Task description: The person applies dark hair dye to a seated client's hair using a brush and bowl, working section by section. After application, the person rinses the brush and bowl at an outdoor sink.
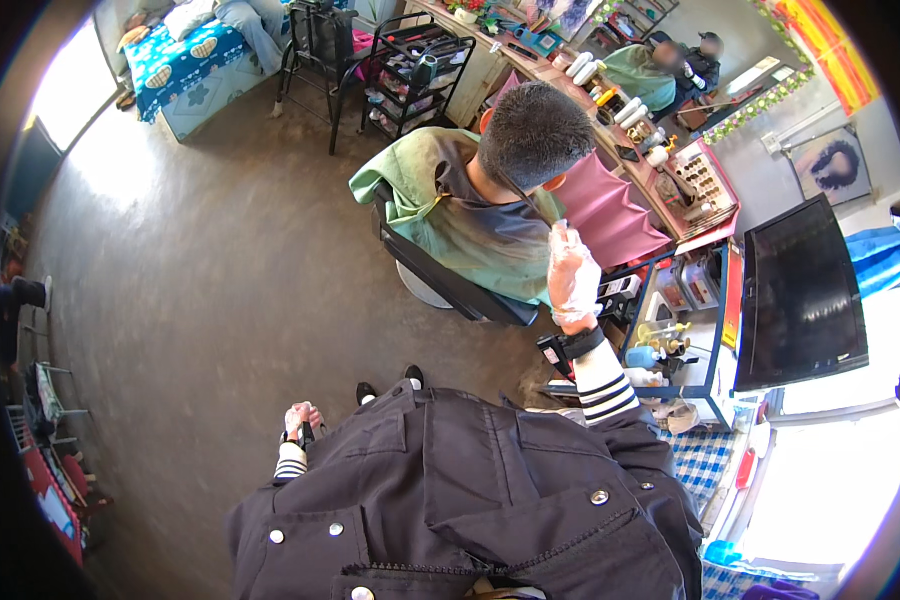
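Note:
A seated person with short dark hair point(537, 131) wears a green cape point(450, 240) with dark stains around the neck. My right hand point(572, 274), in a clear plastic glove, is shut on the handle of a thin dark tool point(523, 196), perhaps a tint brush or comb. The tool's far part lies against the hair at the nape. Low at my side, my left hand point(302, 418), also gloved, has its fingers curled; whether it holds anything cannot be made out.
A black chair back point(450, 274) stands between me and the person. A black trolley point(412, 79) is beyond, left of a long counter with bottles and a mirror. At right are a blue-framed shelf point(709, 375) and a television point(799, 300). A bed point(202, 64) stands far left.

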Action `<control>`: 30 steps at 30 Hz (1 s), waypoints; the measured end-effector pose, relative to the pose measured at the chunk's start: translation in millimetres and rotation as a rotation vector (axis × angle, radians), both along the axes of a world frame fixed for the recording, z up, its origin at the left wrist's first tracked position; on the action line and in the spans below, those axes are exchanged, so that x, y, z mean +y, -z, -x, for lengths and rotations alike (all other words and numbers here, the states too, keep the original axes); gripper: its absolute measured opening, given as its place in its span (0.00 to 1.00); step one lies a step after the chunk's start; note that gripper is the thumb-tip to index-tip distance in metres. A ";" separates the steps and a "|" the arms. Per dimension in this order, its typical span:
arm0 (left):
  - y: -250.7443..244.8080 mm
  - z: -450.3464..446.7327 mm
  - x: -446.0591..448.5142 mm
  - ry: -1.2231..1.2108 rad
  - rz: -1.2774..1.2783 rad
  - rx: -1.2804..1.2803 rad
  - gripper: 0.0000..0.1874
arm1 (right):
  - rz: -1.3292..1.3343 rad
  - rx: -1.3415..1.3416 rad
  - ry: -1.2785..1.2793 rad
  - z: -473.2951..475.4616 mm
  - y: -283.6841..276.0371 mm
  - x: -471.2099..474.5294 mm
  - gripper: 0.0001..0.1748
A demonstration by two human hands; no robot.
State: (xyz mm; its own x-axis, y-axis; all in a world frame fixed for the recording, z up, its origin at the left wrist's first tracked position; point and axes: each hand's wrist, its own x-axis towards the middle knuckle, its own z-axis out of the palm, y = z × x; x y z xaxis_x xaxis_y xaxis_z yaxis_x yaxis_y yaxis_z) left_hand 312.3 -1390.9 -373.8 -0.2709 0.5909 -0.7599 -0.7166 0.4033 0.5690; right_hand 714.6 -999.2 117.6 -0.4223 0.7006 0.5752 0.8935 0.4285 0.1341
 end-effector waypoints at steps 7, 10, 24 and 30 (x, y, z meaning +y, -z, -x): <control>6.5 -4.1 3.7 -0.092 0.033 -0.015 0.13 | -0.027 0.045 -0.105 -1.8 -3.7 -5.8 0.12; 4.2 -4.2 6.7 -0.028 -0.015 -0.041 0.13 | -0.010 -0.040 -0.013 1.0 -2.6 0.5 0.14; -43.7 -7.4 17.9 0.152 -0.020 0.048 0.18 | -0.092 0.308 -0.009 -15.4 -39.2 11.0 0.25; -33.9 -0.7 26.9 0.180 -0.267 -0.075 0.21 | -0.015 0.112 -0.041 -18.5 -30.9 0.4 0.26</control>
State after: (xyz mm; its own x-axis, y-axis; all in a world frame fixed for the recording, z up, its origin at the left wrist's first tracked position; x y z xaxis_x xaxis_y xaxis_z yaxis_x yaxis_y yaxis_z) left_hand 313.0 -1364.0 -339.8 -0.0931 0.8051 -0.5858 -0.6918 0.3708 0.6196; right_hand 733.1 -998.8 148.6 -0.3829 0.6747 0.6310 0.8849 0.4640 0.0408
